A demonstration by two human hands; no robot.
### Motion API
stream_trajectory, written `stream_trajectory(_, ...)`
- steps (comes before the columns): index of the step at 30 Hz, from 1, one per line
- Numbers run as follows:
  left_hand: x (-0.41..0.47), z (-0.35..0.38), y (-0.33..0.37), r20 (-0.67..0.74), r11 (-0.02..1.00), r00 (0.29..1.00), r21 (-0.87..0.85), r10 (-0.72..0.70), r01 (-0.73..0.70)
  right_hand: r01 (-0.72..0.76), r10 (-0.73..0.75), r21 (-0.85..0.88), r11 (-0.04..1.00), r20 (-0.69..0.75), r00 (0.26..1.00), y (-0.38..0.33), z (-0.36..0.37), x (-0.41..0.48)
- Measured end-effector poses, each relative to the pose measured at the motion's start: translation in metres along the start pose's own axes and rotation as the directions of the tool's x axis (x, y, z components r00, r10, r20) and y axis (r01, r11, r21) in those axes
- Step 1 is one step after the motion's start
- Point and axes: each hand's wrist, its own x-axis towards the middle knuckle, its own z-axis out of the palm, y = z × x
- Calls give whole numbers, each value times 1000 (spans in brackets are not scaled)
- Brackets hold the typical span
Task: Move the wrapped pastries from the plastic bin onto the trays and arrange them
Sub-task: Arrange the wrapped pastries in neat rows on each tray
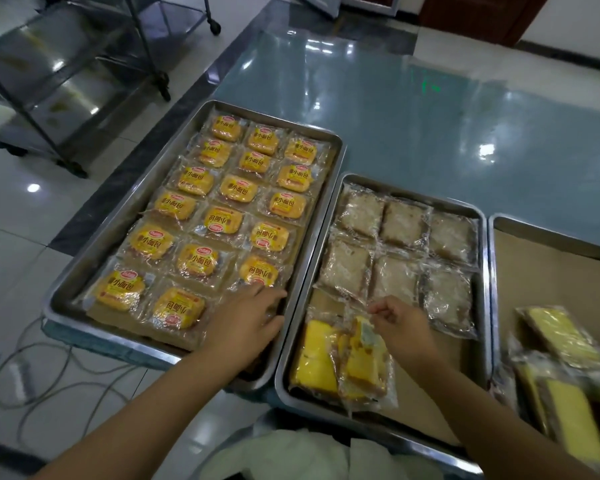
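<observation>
The left tray (pixel 94 258) is filled with several rows of small yellow wrapped buns (pixel 194 259). My left hand (pixel 248 318) lies flat on that tray's near right corner, fingers spread, holding nothing. The middle tray (pixel 484 306) carries several pale wrapped pastries (pixel 397 223) at its far end and a yellow wrapped cake (pixel 314 358) at its near left. My right hand (pixel 400 322) pinches the top edge of the wrapper of a second yellow cake (pixel 362 362), which lies tilted next to the first. No plastic bin is in view.
A third tray (pixel 548 268) lined with brown paper sits at the right, with several wrapped yellow cakes (pixel 565 372) piled near its front. The trays rest on a glossy green table (pixel 430 116). A steel trolley (pixel 66 81) and floor cables (pixel 42 362) are on the left.
</observation>
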Motion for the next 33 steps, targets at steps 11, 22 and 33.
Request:
stream_trajectory(11,25,64,75,236,982,953,-32,189,-186,-75,77,-77,994,24,997,45,-10,-29)
stream_trajectory(22,33,64,107,397,912,879,-398,264,-94,-236,226,102,966,101,969,42,-47,-38)
stream_trajectory(33,37,73,97,429,922,901,324,56,-211,-160,171,-86,983,141,975,58,-86,-36)
